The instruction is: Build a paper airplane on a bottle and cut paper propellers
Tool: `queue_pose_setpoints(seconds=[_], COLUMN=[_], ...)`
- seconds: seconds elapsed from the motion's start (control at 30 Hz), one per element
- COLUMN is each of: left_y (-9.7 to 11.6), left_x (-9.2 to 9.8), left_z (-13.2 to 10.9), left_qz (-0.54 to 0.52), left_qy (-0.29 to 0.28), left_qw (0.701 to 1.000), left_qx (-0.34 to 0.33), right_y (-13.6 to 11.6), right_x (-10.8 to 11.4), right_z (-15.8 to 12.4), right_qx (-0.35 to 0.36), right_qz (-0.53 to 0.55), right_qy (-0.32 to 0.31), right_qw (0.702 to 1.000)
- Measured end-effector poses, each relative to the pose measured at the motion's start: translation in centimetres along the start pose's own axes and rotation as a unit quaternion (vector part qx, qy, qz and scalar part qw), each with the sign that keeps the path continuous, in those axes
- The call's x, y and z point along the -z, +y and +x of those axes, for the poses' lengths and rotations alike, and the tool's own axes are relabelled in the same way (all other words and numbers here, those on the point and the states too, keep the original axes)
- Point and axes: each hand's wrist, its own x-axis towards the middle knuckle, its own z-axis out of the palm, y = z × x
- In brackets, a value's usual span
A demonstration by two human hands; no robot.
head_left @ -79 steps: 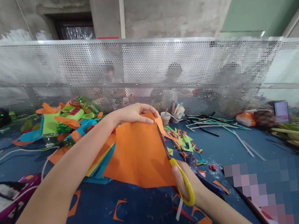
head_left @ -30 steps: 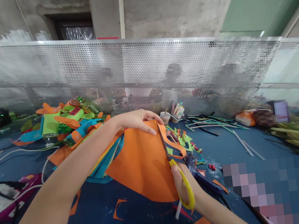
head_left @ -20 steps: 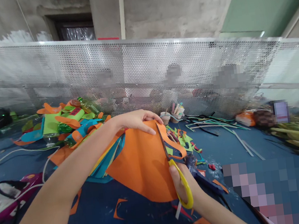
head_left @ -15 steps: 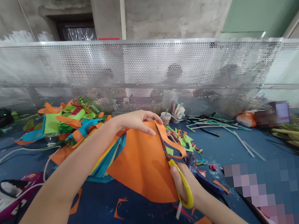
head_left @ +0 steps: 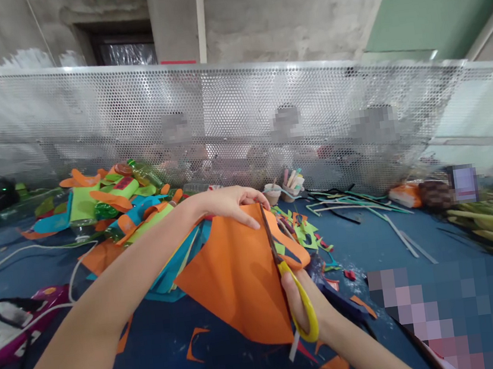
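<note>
An orange sheet of paper (head_left: 235,275) hangs at the middle of the view, above the blue table. My left hand (head_left: 235,204) pinches it at the top edge, thumb on the near face and fingers behind. My right hand (head_left: 303,303) is closed round the yellow handles of the scissors (head_left: 307,311). Their dark blades point up and away along the sheet's right side, nearly closed. A narrow orange strip (head_left: 297,250) curls off to the right of the blades, still joined near the top. Blue and yellow sheets (head_left: 176,271) lie under my left forearm.
Bottles wrapped in coloured paper (head_left: 114,201) pile up at the back left. Paper scraps (head_left: 303,228), cups of sticks (head_left: 291,185) and thin strips (head_left: 366,206) lie to the right. A perforated metal screen (head_left: 238,113) borders the far edge; blurred people show through it.
The blades have closed further along the orange sheet's right side. The cut strip has swung a little down and right. My left hand keeps its hold on the top edge.
</note>
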Motion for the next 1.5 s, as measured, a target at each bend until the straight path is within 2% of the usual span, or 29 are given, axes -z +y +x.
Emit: queue_pose_setpoints(seconds=[0.17,0.33,0.6,0.73,0.97,1.13,1.5], left_y=[0.0,0.0,0.0,-0.1,0.0,0.2,0.0], left_x=[-0.1,-0.3,-0.5,-0.3,0.0,-0.2,-0.3], left_z=[-0.1,-0.1,0.1,0.1,-0.3,-0.5,-0.5], left_qz=[-0.009,-0.003,-0.021,-0.011,0.016,0.013,0.004], left_qy=[0.003,0.006,0.012,0.011,0.023,0.015,-0.003], left_qw=[1.000,1.000,1.000,1.000,1.000,1.000,1.000], left_qx=[0.002,0.002,-0.012,-0.026,-0.011,-0.006,0.000], right_y=[0.1,0.0,-0.4,-0.9,-1.1,-1.4,-1.4], right_x=[-0.1,-0.1,-0.2,0.1,-0.1,-0.1,0.1], right_z=[0.0,0.4,0.1,0.2,0.3,0.1,0.4], right_qx=[0.006,0.016,-0.031,-0.032,-0.056,-0.057,0.017], right_qz=[-0.013,-0.023,-0.037,-0.030,-0.059,-0.020,0.000], right_qy=[-0.001,0.023,0.040,0.031,0.030,0.017,0.008], right_qw=[1.000,0.999,0.998,0.999,0.996,0.998,1.000])
